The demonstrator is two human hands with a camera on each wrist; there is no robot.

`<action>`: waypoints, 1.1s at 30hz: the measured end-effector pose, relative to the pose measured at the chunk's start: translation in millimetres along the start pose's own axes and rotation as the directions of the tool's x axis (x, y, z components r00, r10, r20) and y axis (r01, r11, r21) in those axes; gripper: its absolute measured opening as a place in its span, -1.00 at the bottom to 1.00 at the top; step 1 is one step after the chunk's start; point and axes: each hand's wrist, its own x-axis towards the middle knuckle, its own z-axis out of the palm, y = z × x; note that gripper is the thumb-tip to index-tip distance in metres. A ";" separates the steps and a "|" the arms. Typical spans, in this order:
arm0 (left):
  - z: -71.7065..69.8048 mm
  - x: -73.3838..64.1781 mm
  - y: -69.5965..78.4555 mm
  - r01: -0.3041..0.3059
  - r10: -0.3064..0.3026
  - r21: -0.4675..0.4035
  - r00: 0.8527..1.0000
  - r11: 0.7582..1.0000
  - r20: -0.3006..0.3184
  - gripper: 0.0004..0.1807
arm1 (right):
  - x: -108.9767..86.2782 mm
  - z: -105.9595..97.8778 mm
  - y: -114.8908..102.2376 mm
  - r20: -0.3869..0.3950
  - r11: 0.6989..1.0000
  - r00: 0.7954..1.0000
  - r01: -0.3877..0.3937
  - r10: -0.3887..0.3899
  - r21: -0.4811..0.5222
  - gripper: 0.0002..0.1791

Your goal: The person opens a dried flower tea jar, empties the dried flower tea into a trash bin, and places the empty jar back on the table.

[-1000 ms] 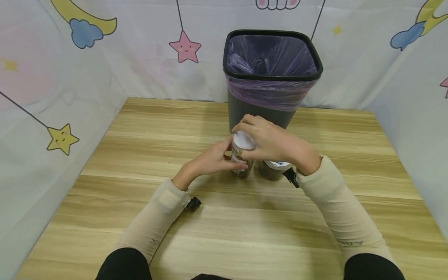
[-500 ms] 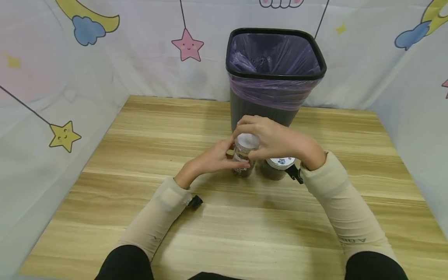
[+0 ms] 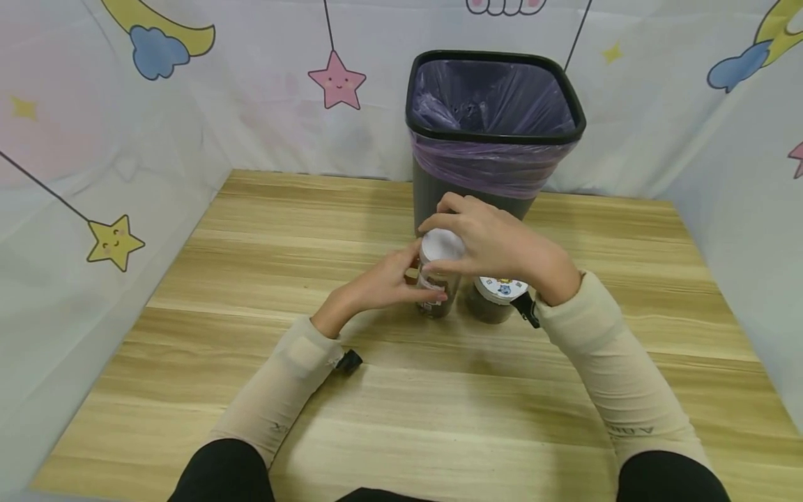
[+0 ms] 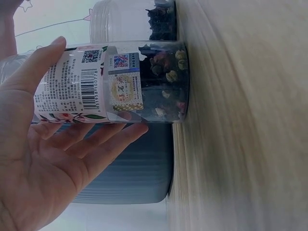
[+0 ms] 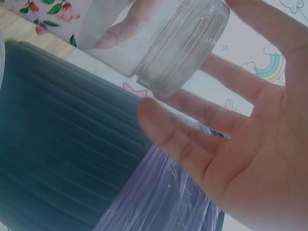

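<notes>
A tall clear plastic jar (image 4: 72,86) stands on the table, with a floral label and dark dried pieces and small buds at its bottom. My left hand (image 3: 375,286) grips its body, thumb on the near side and the fingers behind. Over its top, my right hand (image 3: 489,240) holds the pale lid (image 3: 440,244), thumb in front and fingers reaching round the far side. In the right wrist view the lid (image 5: 185,45) looks clear and ribbed, with fingertips right at its edge. Just right of it is a shorter jar (image 3: 491,307), with a white cartoon-printed lid and dark contents.
A dark grey bin (image 3: 433,183) with a black rim and purple liner (image 3: 495,167) stands right behind the jars. White cartoon-printed cloth (image 3: 270,90) closes off the back and sides of the wooden table (image 3: 401,418).
In the last half second my right hand has risen slightly, and the lid top shows a little higher. My left hand keeps its grip on the jar in nearly the same place.
</notes>
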 end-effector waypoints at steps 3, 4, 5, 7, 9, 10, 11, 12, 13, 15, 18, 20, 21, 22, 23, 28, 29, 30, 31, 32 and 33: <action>0.0 0.5 0.4 0.000 0.000 0.010 1.000 1.000 -0.001 -0.19 | -0.1 -0.6 0.6 0.002 1.000 1.000 -0.014 0.014 0.017 -0.51; 0.1 0.6 0.5 0.000 0.000 0.012 1.000 1.000 -0.001 -0.18 | -0.2 -0.9 0.7 0.005 1.000 1.000 -0.013 0.013 0.028 -0.54; 0.2 0.8 0.8 0.000 0.000 0.014 1.000 1.000 0.002 -0.17 | -0.1 -1.2 0.8 0.008 0.999 1.000 -0.010 0.009 0.040 -0.56; 0.5 1.1 1.3 0.000 0.000 0.020 1.000 1.000 0.001 -0.17 | 0.2 -1.3 1.6 0.012 0.999 1.000 0.002 -0.002 0.053 -0.58; 0.7 1.4 1.4 -0.004 0.004 0.020 1.000 1.000 0.000 -0.17 | 0.3 -2.1 1.7 0.016 0.998 1.000 0.016 -0.017 0.062 -0.59; 0.7 1.4 1.7 -0.007 0.007 0.025 1.000 1.000 -0.002 -0.17 | 0.4 -2.4 1.7 0.020 0.997 0.999 0.024 -0.025 0.068 -0.59; 0.8 1.5 1.9 -0.010 0.010 0.030 1.000 0.999 -0.002 -0.18 | 0.2 -3.0 1.6 0.023 0.997 0.999 0.028 -0.030 0.074 -0.59; 1.0 1.6 1.9 -0.013 0.014 0.036 1.000 0.999 -0.001 -0.20 | 0.2 -3.5 1.7 0.025 0.996 0.999 0.035 -0.038 0.083 -0.59; 1.1 1.7 1.4 -0.016 0.016 0.040 1.000 0.999 0.000 -0.21 | -0.1 -4.1 1.6 0.030 0.995 0.999 0.042 -0.045 0.095 -0.58; 1.3 1.9 1.0 -0.022 0.022 0.057 1.000 0.998 -0.001 -0.22 | -0.6 -5.0 1.9 0.041 0.992 0.997 0.055 -0.060 0.116 -0.59; 1.8 2.2 0.3 -0.023 0.024 0.085 1.000 0.996 -0.005 -0.22 | -1.1 -5.9 3.3 0.052 0.987 0.995 0.080 -0.088 0.138 -0.59; 1.7 2.1 0.6 -0.025 0.026 0.100 1.000 0.995 -0.008 -0.16 | -1.3 -6.3 4.5 0.060 0.984 0.993 0.092 -0.102 0.152 -0.58; 1.7 2.2 0.6 -0.024 0.024 0.096 1.000 0.995 -0.007 -0.11 | -1.3 -6.4 5.0 0.063 0.982 0.992 0.098 -0.109 0.162 -0.57; 1.6 2.1 0.9 -0.022 0.023 0.090 1.000 0.996 -0.006 -0.08 | -1.4 -6.5 5.8 0.066 0.980 0.991 0.102 -0.115 0.171 -0.57; 1.5 2.0 1.2 -0.021 0.021 0.084 1.000 0.996 -0.004 -0.04 | -1.4 -6.6 6.5 0.070 0.978 0.990 0.106 -0.120 0.181 -0.55; 0.5 1.0 2.8 -0.010 0.009 0.036 1.000 0.999 0.010 0.05 | -0.9 -8.6 8.8 0.090 0.966 0.984 0.129 -0.152 0.224 -0.50; 0.4 0.7 2.5 -0.008 0.008 0.033 1.000 0.999 0.013 0.05 | -0.6 -9.0 9.1 0.096 0.964 0.983 0.133 -0.159 0.232 -0.49; 0.3 0.3 2.1 -0.009 0.008 0.026 1.000 1.000 0.017 0.06 | -0.2 -9.6 9.2 0.103 0.961 0.981 0.137 -0.165 0.240 -0.48; 0.1 0.1 1.3 -0.009 0.008 0.027 1.000 1.000 0.019 0.06 | 0.2 -9.9 9.6 0.110 0.959 0.980 0.137 -0.169 0.247 -0.48; 0.2 -0.1 0.7 -0.008 0.008 0.030 1.000 1.000 0.018 0.07 | 0.5 -10.6 9.4 0.117 0.957 0.978 0.136 -0.171 0.257 -0.47; 0.2 -0.3 0.2 -0.009 0.008 0.036 1.000 0.999 0.018 0.08 | 0.8 -10.6 9.9 0.124 0.955 0.977 0.136 -0.173 0.265 -0.46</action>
